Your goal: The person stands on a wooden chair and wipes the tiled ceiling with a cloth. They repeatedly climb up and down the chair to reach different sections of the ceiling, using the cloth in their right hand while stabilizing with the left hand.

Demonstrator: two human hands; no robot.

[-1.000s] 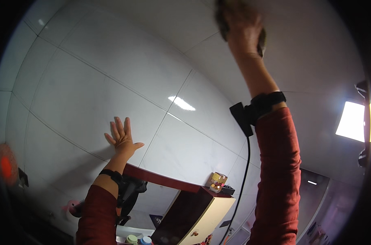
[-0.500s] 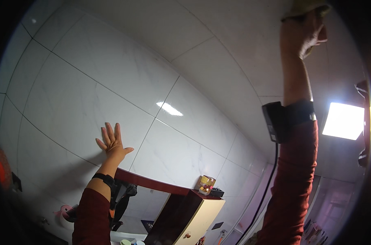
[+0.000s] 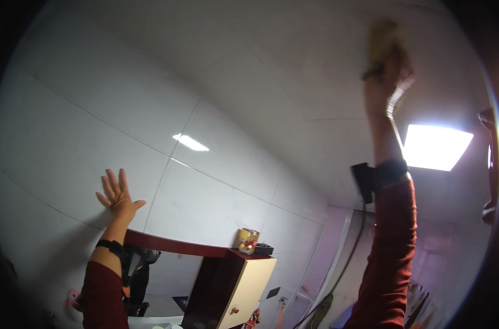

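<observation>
Legible lettering, numbers and signs: none. Yellow-and-clear container (image 3: 248,241), atop the cabinet (image 3: 250,293): surface detail too small to read. Black box (image 3: 263,249), just beside it: likewise unreadable. Dark blue item (image 3: 181,302), showing within the mirror (image 3: 175,274) (cut off by the cabinet's edge): any marks undecipherable. Black wrist unit (image 3: 363,181): blurred, nothing readable.

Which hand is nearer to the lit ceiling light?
Right. The right hand is raised above and left of the ceiling light in the picture; the left hand is spread at the tiled wall, much farther left.
</observation>
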